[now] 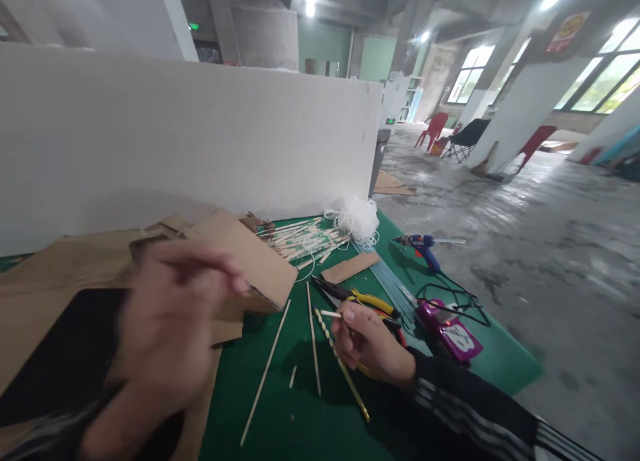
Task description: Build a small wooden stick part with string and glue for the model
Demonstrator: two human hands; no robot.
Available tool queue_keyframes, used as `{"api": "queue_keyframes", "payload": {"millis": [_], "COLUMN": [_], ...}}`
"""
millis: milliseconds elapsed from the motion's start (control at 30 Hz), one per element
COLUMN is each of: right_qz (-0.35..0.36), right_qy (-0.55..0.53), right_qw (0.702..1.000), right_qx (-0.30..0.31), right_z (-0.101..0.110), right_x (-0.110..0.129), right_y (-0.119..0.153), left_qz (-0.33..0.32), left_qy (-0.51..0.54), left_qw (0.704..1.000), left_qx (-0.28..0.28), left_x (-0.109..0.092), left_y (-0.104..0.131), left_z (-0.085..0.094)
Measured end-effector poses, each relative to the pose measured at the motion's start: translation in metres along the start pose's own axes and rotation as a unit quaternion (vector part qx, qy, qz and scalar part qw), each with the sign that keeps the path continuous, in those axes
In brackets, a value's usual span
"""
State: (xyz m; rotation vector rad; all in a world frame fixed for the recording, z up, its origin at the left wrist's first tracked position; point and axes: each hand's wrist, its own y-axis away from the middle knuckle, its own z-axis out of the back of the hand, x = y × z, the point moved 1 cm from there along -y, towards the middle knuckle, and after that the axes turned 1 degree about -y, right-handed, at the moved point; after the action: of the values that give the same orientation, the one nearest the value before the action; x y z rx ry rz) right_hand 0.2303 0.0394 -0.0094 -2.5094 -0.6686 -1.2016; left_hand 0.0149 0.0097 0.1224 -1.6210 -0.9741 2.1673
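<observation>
A: ok what's the right hand (367, 341) holding?

B: a short pale stick (329, 313), thumb and forefinger closed on it, one end poking out left of the fingertips

A: and the left hand (173, 321)?

B: raised well left of that pinch and super blurry, can't tell if its fingers are open or gripping something

A: what's around the right fingers?

B: gold rod (350, 381) with a twisted upper part just below them, thin stick (314, 341) left of that, yellow-handled pliers (357, 297) right behind. Further past the fingertips, a tangle of white string (355, 219), and a blue glue gun (424, 247) off to the right

A: any brands or writing?

B: purple box (444, 331) right of the fingers has a white patch, marks too blurry to read. Red-and-white notice (569, 31) way beyond them is too small
</observation>
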Motion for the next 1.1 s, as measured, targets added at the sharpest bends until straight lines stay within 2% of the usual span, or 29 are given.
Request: {"api": "queue_keyframes", "payload": {"millis": [67, 100, 133, 200, 233, 333, 467, 633, 767, 867, 967, 1100], "right_qz": [0.003, 0.005, 0.008, 0.008, 0.005, -0.019, -0.038, -0.041, -0.048, -0.025, 0.029, 0.09], "right_qy": [0.022, 0.037, 0.054, 0.087, 0.101, 0.138, 0.169, 0.159, 0.153, 0.18, 0.209, 0.265], "right_qw": [1.0, 0.999, 0.999, 0.996, 0.995, 0.989, 0.983, 0.983, 0.982, 0.981, 0.977, 0.96], "right_qx": [-0.003, -0.001, 0.003, 0.017, 0.025, 0.04, 0.056, 0.078, 0.097, 0.063, 0.009, -0.018], "right_z": [0.002, 0.003, 0.004, 0.007, 0.007, 0.007, 0.007, 0.01, 0.011, 0.007, 0.002, -0.004], "right_x": [-0.001, -0.001, -0.002, -0.003, -0.003, -0.003, -0.001, -0.003, -0.003, -0.001, 0.003, 0.007], "right_y": [0.0, 0.001, 0.001, 0.003, 0.004, 0.006, 0.009, 0.01, 0.009, 0.008, 0.008, 0.011], "left_qz": [-0.024, -0.039, -0.051, -0.061, -0.064, -0.047, -0.054, -0.035, -0.046, -0.048, -0.06, -0.098], "left_qy": [-0.049, -0.082, -0.109, -0.143, -0.151, -0.168, -0.134, -0.063, -0.074, -0.139, -0.208, -0.234], "left_qw": [0.99, 0.972, 0.955, 0.92, 0.913, 0.905, 0.921, 0.943, 0.937, 0.923, 0.903, 0.891], "left_qx": [0.128, 0.218, 0.272, 0.358, 0.375, 0.388, 0.363, 0.325, 0.338, 0.356, 0.371, 0.375], "left_x": [0.007, 0.011, 0.014, 0.022, 0.025, 0.036, 0.044, 0.042, 0.038, 0.038, 0.039, 0.039], "left_y": [0.011, 0.017, 0.023, 0.032, 0.036, 0.043, 0.05, 0.055, 0.056, 0.056, 0.054, 0.053], "left_z": [-0.015, -0.023, -0.03, -0.042, -0.046, -0.052, -0.055, -0.057, -0.054, -0.051, -0.05, -0.051]}}
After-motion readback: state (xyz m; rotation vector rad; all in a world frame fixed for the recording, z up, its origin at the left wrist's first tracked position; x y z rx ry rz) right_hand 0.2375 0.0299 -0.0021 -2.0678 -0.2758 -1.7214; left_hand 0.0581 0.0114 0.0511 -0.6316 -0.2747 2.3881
